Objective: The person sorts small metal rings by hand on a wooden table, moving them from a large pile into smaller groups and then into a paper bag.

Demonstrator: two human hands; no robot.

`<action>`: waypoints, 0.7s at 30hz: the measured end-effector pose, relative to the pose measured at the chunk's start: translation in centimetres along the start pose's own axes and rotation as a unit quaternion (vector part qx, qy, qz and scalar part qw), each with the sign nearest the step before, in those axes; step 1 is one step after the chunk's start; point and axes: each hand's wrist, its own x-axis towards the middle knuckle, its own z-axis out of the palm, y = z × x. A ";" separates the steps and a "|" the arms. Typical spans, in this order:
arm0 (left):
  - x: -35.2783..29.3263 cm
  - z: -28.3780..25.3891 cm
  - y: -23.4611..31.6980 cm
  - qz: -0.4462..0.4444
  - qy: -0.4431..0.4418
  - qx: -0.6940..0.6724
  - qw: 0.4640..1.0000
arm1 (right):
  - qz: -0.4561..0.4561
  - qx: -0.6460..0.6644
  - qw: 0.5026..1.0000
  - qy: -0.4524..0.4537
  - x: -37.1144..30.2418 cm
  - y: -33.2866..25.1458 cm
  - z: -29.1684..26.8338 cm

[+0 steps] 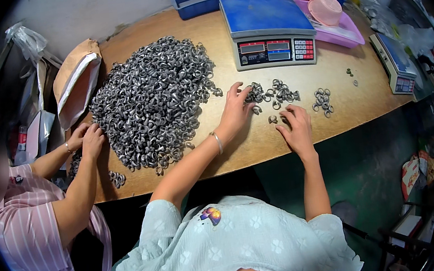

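On the wooden table lies a large heap of dark grey metal rings [154, 97]. To its right, in front of the scale, are smaller clusters of rings [282, 91]. My left hand [235, 111], with a bangle on the wrist, has its fingers apart, and its fingertips reach the left edge of a ring cluster [256, 93]. My right hand [298, 130] is curved with thumb and fingers apart, beside a couple of loose rings [272, 120]. No ring can be made out inside either hand. A separate small group of rings [323, 103] lies right of my right hand.
A blue-topped digital scale [268, 22] stands behind the clusters; a second scale [395, 64] is at the right edge. Trays [200, 1] line the back. A paper sack [77, 79] leans left of the heap, where a co-worker's hands [89, 139] handle something.
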 end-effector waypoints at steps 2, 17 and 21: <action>-1.4 -0.1 0.3 0.002 0.041 0.034 0.999 | 0.048 0.036 0.998 0.014 -0.4 0.5 -0.4; -1.5 -0.1 -0.3 -0.003 0.011 -0.033 0.999 | 0.079 -0.011 0.993 0.085 5.0 1.5 3.1; -2.2 0.2 1.7 0.002 -0.014 0.035 0.999 | 0.069 0.056 0.996 0.025 7.7 4.4 4.2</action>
